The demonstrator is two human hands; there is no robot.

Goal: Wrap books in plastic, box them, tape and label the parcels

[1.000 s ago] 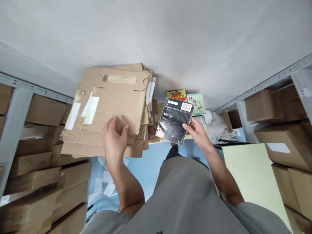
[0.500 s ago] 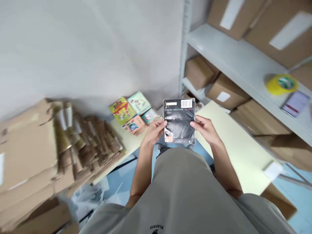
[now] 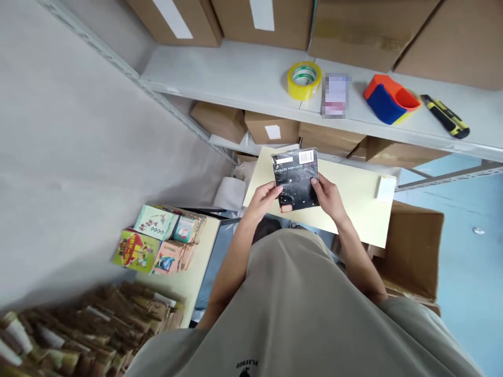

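A black-covered book (image 3: 297, 183), with a white barcode label along its far edge and a small red-bordered sticker at the near left corner, is held up before my body. My left hand (image 3: 264, 200) pinches its left edge, thumb on top. On the opposite edge my right hand (image 3: 327, 196) grips it the same way. The printing on the cover reads upside down from here. Behind and below the book lies a pale yellow tabletop (image 3: 353, 201). What the fingers do underneath is hidden.
A shelf (image 3: 243, 73) carries yellow tape (image 3: 304, 80), a blurred-out flat item (image 3: 335, 96), an orange-blue band (image 3: 392, 99) and a utility knife (image 3: 446, 116). Book stacks (image 3: 157, 235) and folded cardboard (image 3: 98, 330) lie left. An open carton (image 3: 412, 251) stands right; boxes (image 3: 349, 31) fill the shelves.
My view and body have turned right, toward the shelf and the yellow tabletop. The book, still in both hands, is now over that tabletop and slightly tilted; the book stacks have shifted left in view.
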